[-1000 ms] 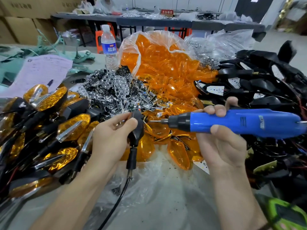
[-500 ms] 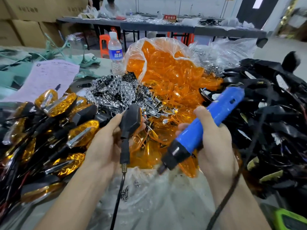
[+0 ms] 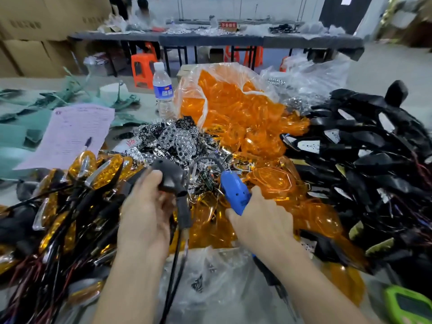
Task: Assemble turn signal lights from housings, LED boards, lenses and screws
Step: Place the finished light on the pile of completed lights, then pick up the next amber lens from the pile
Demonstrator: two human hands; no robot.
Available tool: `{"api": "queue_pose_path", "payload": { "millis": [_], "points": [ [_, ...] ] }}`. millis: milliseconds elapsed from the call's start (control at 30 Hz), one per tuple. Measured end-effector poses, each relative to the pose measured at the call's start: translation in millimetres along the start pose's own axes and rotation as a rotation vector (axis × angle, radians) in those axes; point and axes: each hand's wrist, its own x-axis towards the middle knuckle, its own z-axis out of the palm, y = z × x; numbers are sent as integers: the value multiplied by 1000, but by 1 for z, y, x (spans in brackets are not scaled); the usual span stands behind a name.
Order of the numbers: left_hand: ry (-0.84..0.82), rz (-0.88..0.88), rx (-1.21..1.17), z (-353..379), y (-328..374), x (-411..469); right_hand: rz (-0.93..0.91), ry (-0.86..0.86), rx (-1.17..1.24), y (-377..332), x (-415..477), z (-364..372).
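Observation:
My left hand point(image 3: 146, 206) grips a black turn signal housing point(image 3: 169, 177) by its head, its stem and wire hanging down toward me. My right hand point(image 3: 259, 220) holds the blue electric screwdriver point(image 3: 233, 189) upright, rear end up, its dark bit end point(image 3: 272, 279) pointing down past my wrist. Loose orange lenses point(image 3: 271, 181) lie just beyond my right hand, spilling from a clear bag of orange lenses point(image 3: 233, 108). Chrome LED reflector boards point(image 3: 177, 141) are heaped in the middle.
Finished amber signals point(image 3: 70, 195) pile up on the left, empty black housings point(image 3: 364, 160) on the right. A water bottle point(image 3: 162, 90), a pink paper with pen point(image 3: 72, 132) and a plastic sheet with screws point(image 3: 201, 277) lie around. A green device point(image 3: 408, 305) sits bottom right.
My right hand swung the screwdriver from level, bit toward the housing, to upright with the bit pointing down. My left hand moved the housing slightly right and up.

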Motion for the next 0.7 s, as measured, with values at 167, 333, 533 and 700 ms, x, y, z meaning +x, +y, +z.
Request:
{"api": "queue_pose_path", "payload": {
  "millis": [167, 333, 533, 700],
  "points": [
    [7, 180, -67, 11, 14, 1, -84, 117, -205, -8, -6, 13],
    [-106, 104, -113, 35, 3, 0, -96, 151, -196, -6, -18, -1],
    [-60, 15, -157, 50, -19, -6, -150, 177, 544, -17, -63, -25],
    [-94, 10, -148, 56, -26, -8, -25, 55, 843, -20, -59, -24]
  ]
}}
